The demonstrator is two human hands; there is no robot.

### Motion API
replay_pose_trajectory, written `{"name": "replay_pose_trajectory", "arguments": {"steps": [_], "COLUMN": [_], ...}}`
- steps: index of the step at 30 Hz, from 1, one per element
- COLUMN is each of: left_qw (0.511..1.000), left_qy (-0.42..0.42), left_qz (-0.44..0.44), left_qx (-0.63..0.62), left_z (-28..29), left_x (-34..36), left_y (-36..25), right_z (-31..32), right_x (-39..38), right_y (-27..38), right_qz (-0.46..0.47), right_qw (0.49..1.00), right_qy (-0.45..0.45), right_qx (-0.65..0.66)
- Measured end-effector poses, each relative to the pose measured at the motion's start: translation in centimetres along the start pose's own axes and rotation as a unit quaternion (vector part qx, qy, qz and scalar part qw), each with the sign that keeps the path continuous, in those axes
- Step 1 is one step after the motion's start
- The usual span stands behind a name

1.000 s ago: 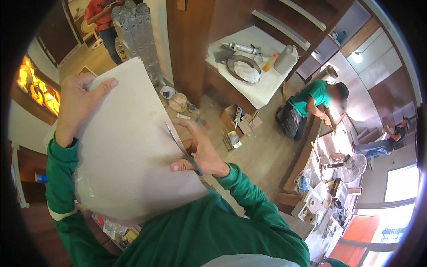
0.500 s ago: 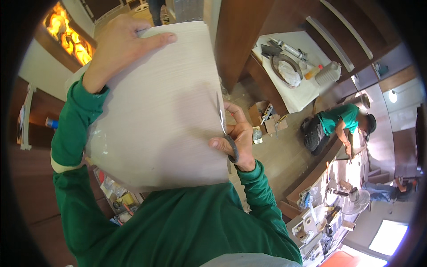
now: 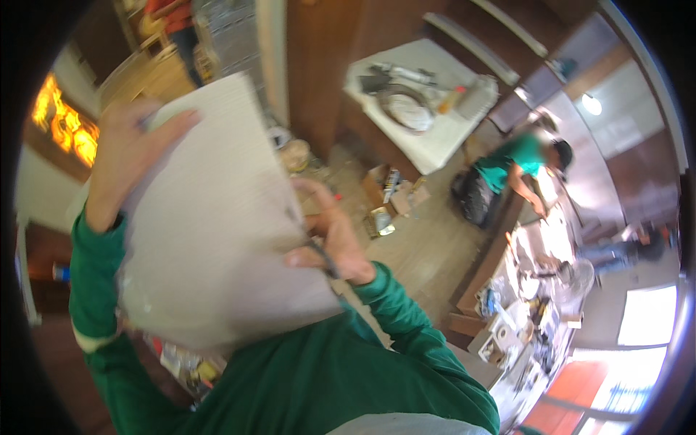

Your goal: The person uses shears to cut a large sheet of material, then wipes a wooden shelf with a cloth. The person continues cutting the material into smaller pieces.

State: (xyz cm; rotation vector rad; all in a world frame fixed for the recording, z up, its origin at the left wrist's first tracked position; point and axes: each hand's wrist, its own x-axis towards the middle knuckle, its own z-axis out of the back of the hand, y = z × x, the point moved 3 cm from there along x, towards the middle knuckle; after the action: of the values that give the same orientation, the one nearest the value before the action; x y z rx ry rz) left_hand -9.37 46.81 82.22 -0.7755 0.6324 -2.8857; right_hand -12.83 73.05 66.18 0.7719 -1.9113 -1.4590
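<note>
A large pale sheet with a faint wood-like grain is held up in front of my chest, somewhat blurred by motion. My left hand grips its upper left edge, the thumb on the face and the fingers behind. At the sheet's right edge my right hand holds dark-handled scissors. Their blades are smeared and partly hidden, so I cannot tell how far apart they are. Below the right hand a narrow pale strip hangs along the sheet's lower right edge.
On the right, a co-worker in green kneels by a long cluttered bench. A covered table carries a round tray and tubes. An open cardboard box sits on the floor. Someone in red stands at the far left.
The view has turned, and the sheet with both hands appears farther left and more tilted. More of the narrow strip shows by the right hand. The person in red is more visible.
</note>
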Motion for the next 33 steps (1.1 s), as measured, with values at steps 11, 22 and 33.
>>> {"name": "replay_pose_trajectory", "arguments": {"steps": [11,22,33], "left_qw": [0.999,1.000,0.999], "left_qy": [-0.016,-0.015,0.007], "left_qz": [0.036,0.009,0.032], "left_qx": [0.029,0.024,0.012], "left_z": [-0.3,-0.8,-0.8], "left_x": [0.4,0.5,0.5], "left_y": [0.7,-0.3,-1.1], "right_z": [-0.5,-0.5,0.1], "right_x": [0.2,-0.4,-1.2], "right_y": [-0.2,-0.7,-0.3], "right_qz": [0.021,0.028,-0.008], "right_qw": [0.998,0.997,0.999], "right_qy": [0.016,0.002,0.018], "right_qx": [0.053,0.075,0.043]}}
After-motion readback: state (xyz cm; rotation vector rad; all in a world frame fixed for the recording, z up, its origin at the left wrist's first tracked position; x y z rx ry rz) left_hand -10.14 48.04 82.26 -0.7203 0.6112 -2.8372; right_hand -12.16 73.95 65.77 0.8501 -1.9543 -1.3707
